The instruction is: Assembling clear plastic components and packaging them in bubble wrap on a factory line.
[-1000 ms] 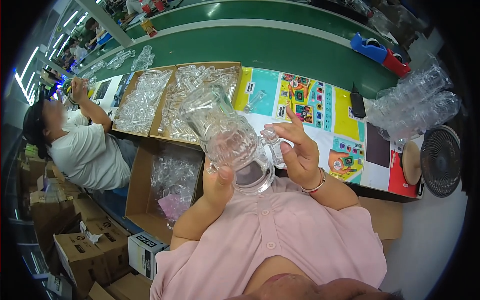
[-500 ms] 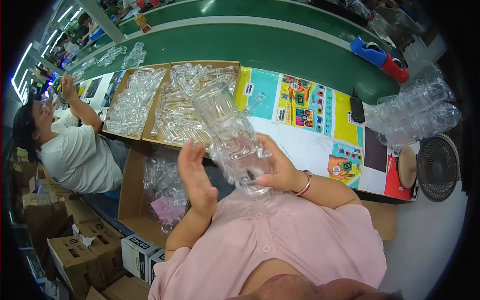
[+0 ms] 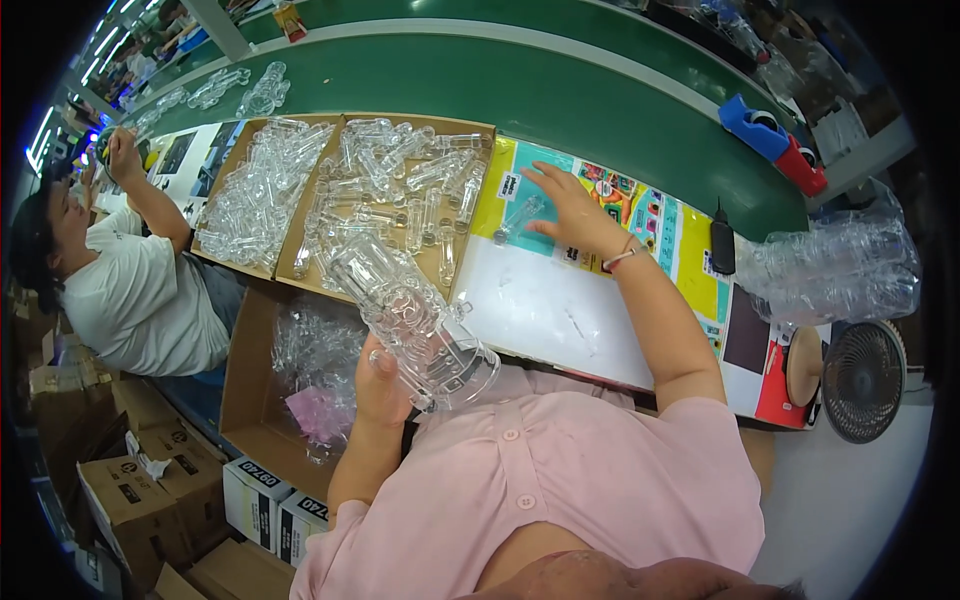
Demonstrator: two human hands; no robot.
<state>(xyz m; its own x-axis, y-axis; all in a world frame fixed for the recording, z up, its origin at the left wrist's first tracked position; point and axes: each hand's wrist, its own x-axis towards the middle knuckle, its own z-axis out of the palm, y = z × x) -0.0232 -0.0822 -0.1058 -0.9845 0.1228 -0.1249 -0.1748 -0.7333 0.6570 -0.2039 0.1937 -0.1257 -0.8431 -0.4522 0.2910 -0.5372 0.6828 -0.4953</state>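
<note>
A large clear vessel [image 3: 405,320], with a wide neck and molded shapes along its body, lies tilted in my left hand [image 3: 382,385] in front of my chest. The fingers wrap round its lower side and are partly hidden behind it. Farther right, my right hand [image 3: 575,212] hovers over the colourful printed sheet with its fingers apart and nothing in them. A small clear tube-like piece [image 3: 519,218] lies on the sheet just left of those fingers; a gap shows between them.
Two cardboard trays [image 3: 462,262] of clear tube-shaped pieces stand left of the sheet. A black bottle-shaped tool [image 3: 722,245], wrapped clear vessels [image 3: 835,262], a tape dispenser [image 3: 770,140] and a fan [image 3: 865,380] are at right. A co-worker [image 3: 150,290] sits at left.
My right hand has let go of the clear vessel and moved away to the right, over the small piece. My left hand, open before, now holds the vessel, which has shifted left and lower.
</note>
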